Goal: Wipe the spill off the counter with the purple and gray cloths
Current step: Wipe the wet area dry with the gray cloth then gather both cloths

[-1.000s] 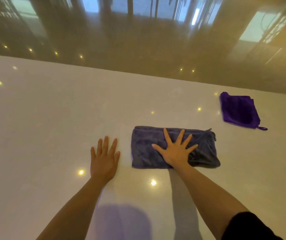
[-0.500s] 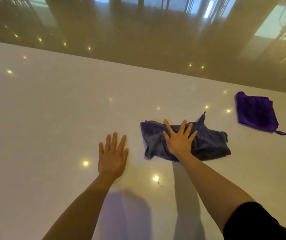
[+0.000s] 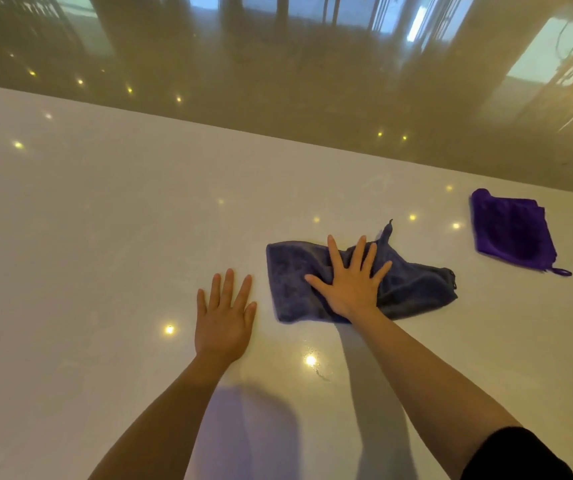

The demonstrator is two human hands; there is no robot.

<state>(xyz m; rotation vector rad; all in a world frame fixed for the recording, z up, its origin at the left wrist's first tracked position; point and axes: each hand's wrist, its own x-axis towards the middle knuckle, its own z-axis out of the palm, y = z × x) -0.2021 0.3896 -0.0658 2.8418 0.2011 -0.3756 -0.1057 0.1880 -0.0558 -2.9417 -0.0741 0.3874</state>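
A gray cloth (image 3: 288,278) lies bunched on the white counter (image 3: 105,237), its far corner sticking up. My right hand (image 3: 351,282) presses flat on the middle of it, fingers spread. Left of the cloth, my left hand (image 3: 224,317) rests palm down on the bare counter, fingers apart, holding nothing. A purple cloth (image 3: 512,232), folded into a square with a small loop at its near corner, sits at the far right, untouched. A few small wet drops (image 3: 320,371) glint on the counter just in front of the gray cloth.
A glossy brown wall (image 3: 278,81) rises along the counter's far edge and mirrors windows and ceiling lights. Light spots reflect across the counter top. My shadow falls on the near part of the surface.
My right hand has pushed the gray cloth away from me and crumpled it from a flat rectangle, then shifted it slightly left. The left hand has stayed flat on the counter.
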